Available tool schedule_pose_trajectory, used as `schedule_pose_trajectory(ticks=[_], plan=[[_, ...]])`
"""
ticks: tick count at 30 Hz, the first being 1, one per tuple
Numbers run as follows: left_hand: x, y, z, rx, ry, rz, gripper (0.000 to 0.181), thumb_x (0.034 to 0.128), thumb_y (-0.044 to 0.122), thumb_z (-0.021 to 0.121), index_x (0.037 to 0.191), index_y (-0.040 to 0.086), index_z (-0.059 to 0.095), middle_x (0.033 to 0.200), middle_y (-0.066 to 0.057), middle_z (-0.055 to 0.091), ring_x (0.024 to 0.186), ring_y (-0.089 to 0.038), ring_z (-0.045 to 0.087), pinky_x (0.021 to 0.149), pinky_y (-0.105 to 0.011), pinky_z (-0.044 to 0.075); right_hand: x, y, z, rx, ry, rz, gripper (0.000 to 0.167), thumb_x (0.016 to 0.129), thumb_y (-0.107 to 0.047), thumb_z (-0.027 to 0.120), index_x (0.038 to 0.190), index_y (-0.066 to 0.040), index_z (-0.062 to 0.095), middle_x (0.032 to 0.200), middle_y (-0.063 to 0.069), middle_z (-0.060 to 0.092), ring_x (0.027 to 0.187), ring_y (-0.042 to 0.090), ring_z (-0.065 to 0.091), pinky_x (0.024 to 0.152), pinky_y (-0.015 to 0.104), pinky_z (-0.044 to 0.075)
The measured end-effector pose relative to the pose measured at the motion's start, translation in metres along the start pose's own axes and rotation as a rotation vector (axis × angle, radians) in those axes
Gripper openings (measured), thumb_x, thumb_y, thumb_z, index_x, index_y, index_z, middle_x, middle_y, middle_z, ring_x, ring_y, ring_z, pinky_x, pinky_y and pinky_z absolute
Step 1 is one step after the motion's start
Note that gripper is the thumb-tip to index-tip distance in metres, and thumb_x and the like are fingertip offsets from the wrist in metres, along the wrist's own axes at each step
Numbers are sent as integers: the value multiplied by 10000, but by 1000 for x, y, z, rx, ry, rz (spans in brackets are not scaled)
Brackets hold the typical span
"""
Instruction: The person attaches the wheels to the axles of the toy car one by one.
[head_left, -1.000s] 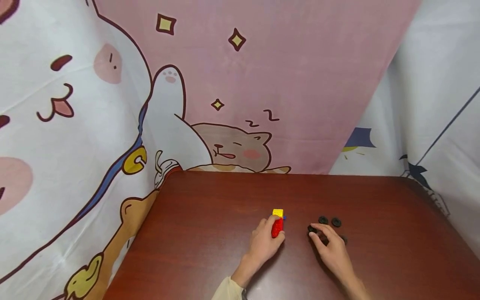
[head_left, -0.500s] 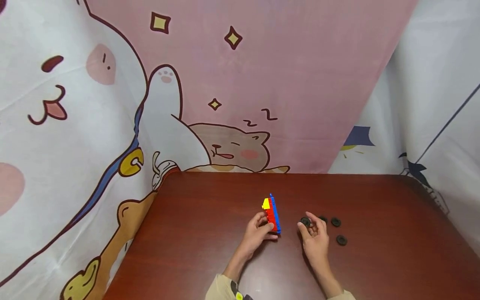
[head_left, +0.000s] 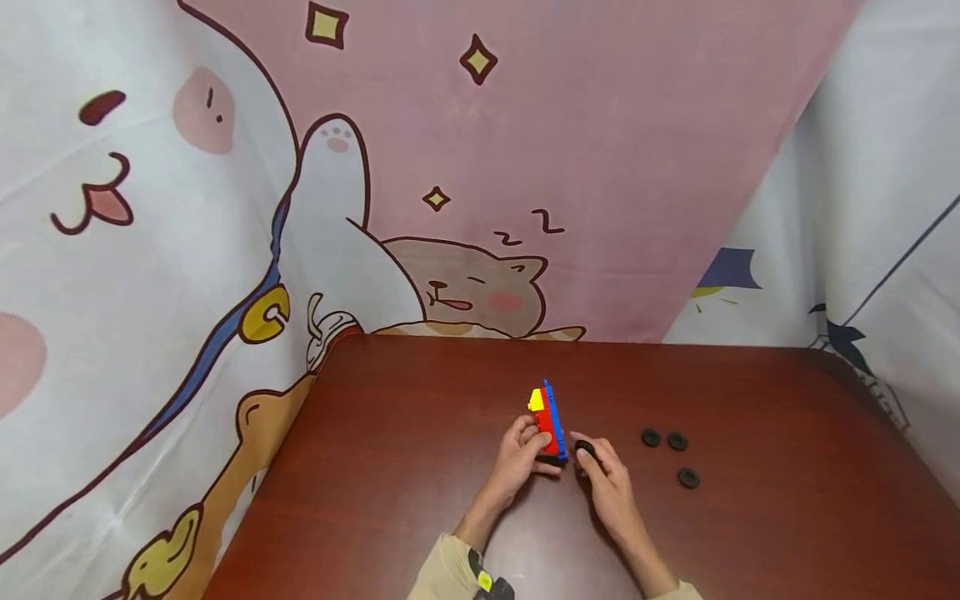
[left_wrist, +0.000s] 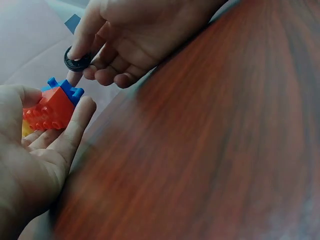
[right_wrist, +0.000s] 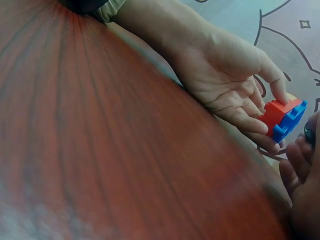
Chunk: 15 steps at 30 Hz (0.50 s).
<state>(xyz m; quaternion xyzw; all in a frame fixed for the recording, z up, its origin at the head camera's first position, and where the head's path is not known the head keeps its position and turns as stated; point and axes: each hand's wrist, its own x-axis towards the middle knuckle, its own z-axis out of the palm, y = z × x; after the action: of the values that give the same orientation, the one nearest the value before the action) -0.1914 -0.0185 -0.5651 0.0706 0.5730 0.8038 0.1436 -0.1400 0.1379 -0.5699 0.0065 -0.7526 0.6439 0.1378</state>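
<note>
Soft glare whitens the tabletop (head_left: 555, 542); wrist views look dim, perhaps slightly blurred.

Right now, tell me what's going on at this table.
A person's left hand holds a toy of red, yellow and blue bricks above the table. Their right hand pinches a black wheel near the toy's blue side, with a gap between them. Three more black wheels lie on the table to the right.

Block assembly (head_left: 548, 425): red body, yellow piece at far end, blue base with small pegs. Tipped on its side in the left-hand grip (head_left: 516, 460), base facing right. Black round wheel (head_left: 584, 449): pinched in the right-hand grip (head_left: 611, 485), near the base, not touching.
</note>
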Motion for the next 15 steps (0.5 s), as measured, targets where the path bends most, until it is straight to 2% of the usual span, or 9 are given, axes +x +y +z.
schedule_pose_trajectory(ticks=[4, 8, 12, 15], plan=[[0, 0, 1, 15, -2, 0, 326, 979, 70, 569, 1257, -38, 438, 1016, -39, 592, 796, -163, 676, 655, -410, 628, -1, 2, -2, 127, -36, 2, 313, 1026, -84, 534, 1290, 81, 559, 975, 222, 637, 738, 248, 641, 660, 260, 574], [-1, -1, 2, 34, -15, 2, 344, 977, 72, 577, 1273, -39, 440, 1024, -41, 600, 814, -164, 670, 659, -402, 628, -1, 0, -2, 220, -1, 15, 253, 1032, -64, 511, 1210, 103, 445, 939, 185, 707, 684, 192, 662, 603, 259, 560], [-2, -2, 1, 53, -45, 16, 380, 964, 45, 610, 1297, -50, 454, 1055, -62, 620, 825, -157, 678, 684, -400, 629, -2, -3, 0, 187, 26, 34, 197, 1005, -55, 563, 1134, 82, 505, 895, 37, 659, 708, 108, 606, 596, 211, 506], [-2, -3, -1, 81, -83, 23, 412, 947, 18, 634, 1319, -56, 473, 1092, -79, 629, 849, -132, 680, 704, -390, 629, -3, -3, 3, 128, 25, 39, 169, 962, -36, 631, 1095, 60, 592, 857, -9, 583, 683, 99, 561, 580, 201, 490]])
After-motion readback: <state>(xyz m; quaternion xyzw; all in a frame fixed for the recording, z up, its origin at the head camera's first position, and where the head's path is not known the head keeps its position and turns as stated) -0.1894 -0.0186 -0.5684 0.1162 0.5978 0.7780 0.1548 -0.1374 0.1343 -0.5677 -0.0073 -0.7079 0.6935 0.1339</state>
